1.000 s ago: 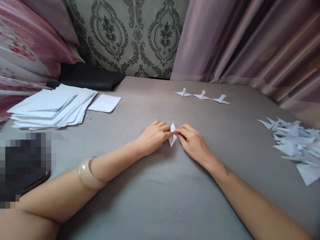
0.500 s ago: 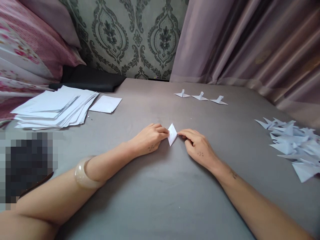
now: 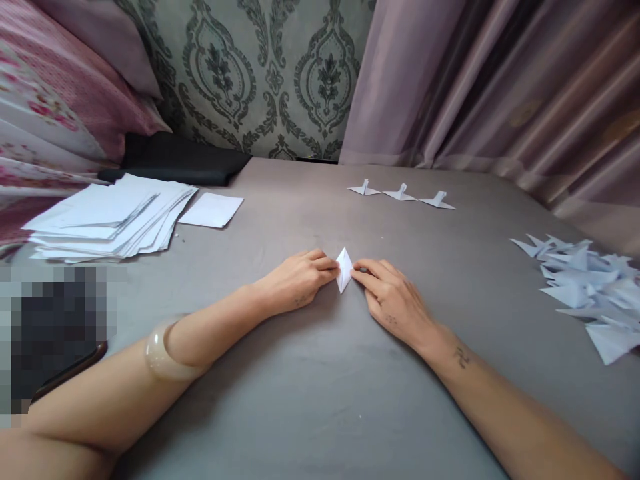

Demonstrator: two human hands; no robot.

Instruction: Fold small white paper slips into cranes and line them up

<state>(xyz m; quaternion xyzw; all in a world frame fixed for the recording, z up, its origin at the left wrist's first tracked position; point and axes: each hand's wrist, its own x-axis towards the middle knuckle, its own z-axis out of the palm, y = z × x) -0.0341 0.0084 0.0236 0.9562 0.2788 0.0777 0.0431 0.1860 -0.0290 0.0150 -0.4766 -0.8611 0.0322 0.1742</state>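
A small white folded paper (image 3: 344,271), diamond-shaped with a crease down its middle, stands point-up between my hands over the grey cloth surface (image 3: 280,373). At its left corner my left hand (image 3: 309,277) is closed, thumb and fingers pinching the edge. My right hand (image 3: 393,293) pinches the right corner with thumb and forefinger, the other fingers curled in. Some of the fingertips are hidden behind the paper and the hands.
Left lies a stack of white paper sheets (image 3: 100,213), with a loose white sheet (image 3: 213,209) beside it. Three folded paper birds (image 3: 401,193) line up at the back. A heap of folded papers (image 3: 590,280) lies right. A black folded item (image 3: 185,159) rests at the back left.
My right hand has come slightly inward and turned, and its thumb now meets the paper's right corner along with the forefinger. The left hand keeps its hold nearly unmoved.
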